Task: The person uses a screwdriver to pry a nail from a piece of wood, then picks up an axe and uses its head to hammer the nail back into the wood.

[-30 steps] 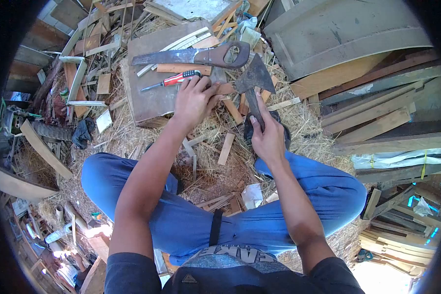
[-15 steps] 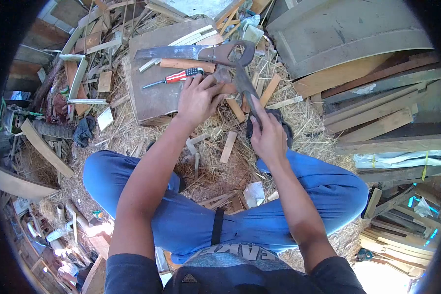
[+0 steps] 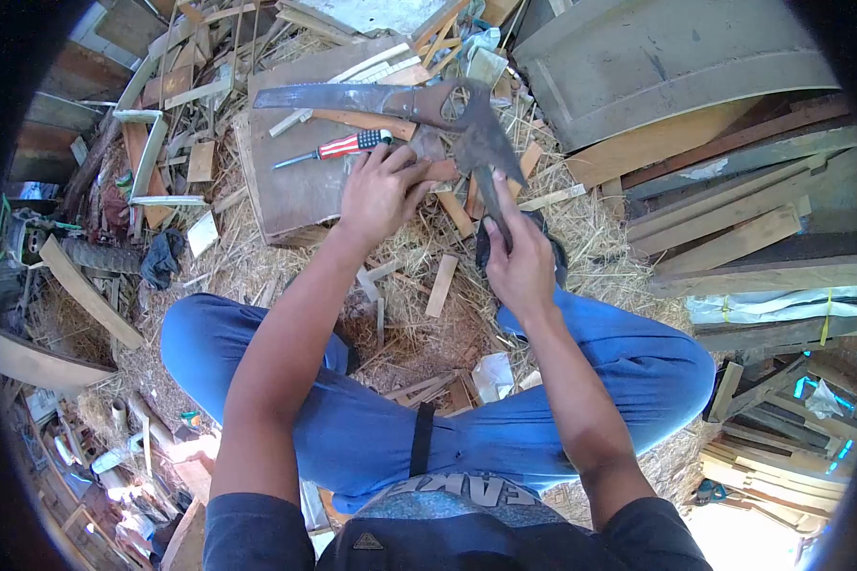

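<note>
My right hand [image 3: 524, 262] is wrapped round the handle of a hatchet [image 3: 486, 147]. The hatchet's broad dark blade shows its flat side, over the right edge of a low wooden work block [image 3: 295, 195]. At that same edge my left hand [image 3: 379, 195] is closed on a small reddish wood piece [image 3: 441, 170], whose end sticks out to the right, close to the blade. Just beyond the left fingers lies a screwdriver [image 3: 338, 147] with a red, white and blue handle. Farther back a handsaw [image 3: 352, 98] lies across the block, its grip partly behind the blade.
Pale wood strips [image 3: 376, 71] lie behind the saw. Straw and wood offcuts [image 3: 441, 285] cover the ground between my legs. Planks [image 3: 733, 238] are stacked on the right under a large grey panel [image 3: 676, 71]. A black cloth [image 3: 164, 255] and curved boards [image 3: 90, 290] lie left.
The hatchet has turned in my right hand, so its blade now shows its broad side rather than a narrow edge. My left hand stays about where it was on the wood piece.
</note>
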The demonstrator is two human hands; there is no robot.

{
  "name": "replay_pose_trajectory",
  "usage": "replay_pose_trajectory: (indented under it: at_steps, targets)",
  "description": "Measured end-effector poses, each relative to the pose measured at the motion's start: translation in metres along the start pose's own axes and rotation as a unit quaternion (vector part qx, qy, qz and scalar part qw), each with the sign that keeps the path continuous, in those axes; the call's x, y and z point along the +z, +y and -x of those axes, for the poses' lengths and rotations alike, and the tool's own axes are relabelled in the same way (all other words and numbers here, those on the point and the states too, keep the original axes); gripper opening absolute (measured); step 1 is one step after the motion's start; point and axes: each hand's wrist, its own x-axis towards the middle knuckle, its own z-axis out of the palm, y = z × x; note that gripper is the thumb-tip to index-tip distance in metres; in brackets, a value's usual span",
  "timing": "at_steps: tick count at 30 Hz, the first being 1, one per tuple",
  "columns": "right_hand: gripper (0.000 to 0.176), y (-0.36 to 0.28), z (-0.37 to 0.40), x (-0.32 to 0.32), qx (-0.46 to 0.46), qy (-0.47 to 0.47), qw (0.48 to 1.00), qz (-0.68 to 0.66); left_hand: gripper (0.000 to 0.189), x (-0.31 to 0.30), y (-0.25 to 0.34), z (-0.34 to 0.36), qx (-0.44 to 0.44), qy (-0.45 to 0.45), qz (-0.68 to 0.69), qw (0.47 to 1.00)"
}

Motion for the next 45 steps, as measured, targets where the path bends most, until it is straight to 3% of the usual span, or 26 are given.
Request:
replay_pose_trajectory:
  at_steps: [2,6,8,12,14,22,27,31,36,45]
  targets:
    - [0.067,-0.009,-0.003,-0.003,-0.039,0.063,0.994,-0.082,0.031,0.002,0.0,0.002,-0.002,-0.001,0.0,1.0]
    - [0.066,-0.002,0.003,0.005,-0.057,0.085,0.993,-0.065,0.032,-0.001,0.001,-0.001,-0.009,-0.007,0.002,1.0]
    - [0.066,0.003,0.002,0.005,0.019,-0.041,0.998,0.049,0.032,0.004,-0.001,0.001,0.007,0.005,-0.008,1.0]
    - [0.067,-0.003,-0.001,-0.001,0.001,0.0,1.0,-0.024,0.032,-0.001,-0.001,-0.002,0.008,0.001,-0.01,1.0]
    - [0.069,-0.008,-0.008,-0.003,-0.057,0.074,0.992,-0.086,0.032,0.001,-0.003,0.001,0.007,0.001,-0.008,1.0]
    - [0.073,-0.011,-0.004,0.005,-0.019,0.023,0.995,-0.097,0.035,-0.005,-0.012,0.012,0.018,0.021,-0.025,0.999]
    - [0.076,-0.016,0.008,0.011,-0.005,-0.019,0.997,-0.071,0.033,-0.016,-0.018,0.032,-0.041,0.001,-0.027,0.999]
    - [0.075,-0.02,0.015,0.015,-0.046,-0.003,0.999,-0.03,0.036,-0.015,-0.022,0.033,-0.025,0.033,-0.011,0.999]
    - [0.072,-0.021,0.018,0.018,-0.023,-0.019,0.999,0.045,0.036,-0.016,-0.023,0.032,-0.041,-0.02,-0.014,0.999]
    - [0.072,-0.022,0.012,0.014,-0.031,-0.004,0.999,0.024,0.035,-0.017,-0.023,0.032,-0.029,-0.03,-0.017,0.999]
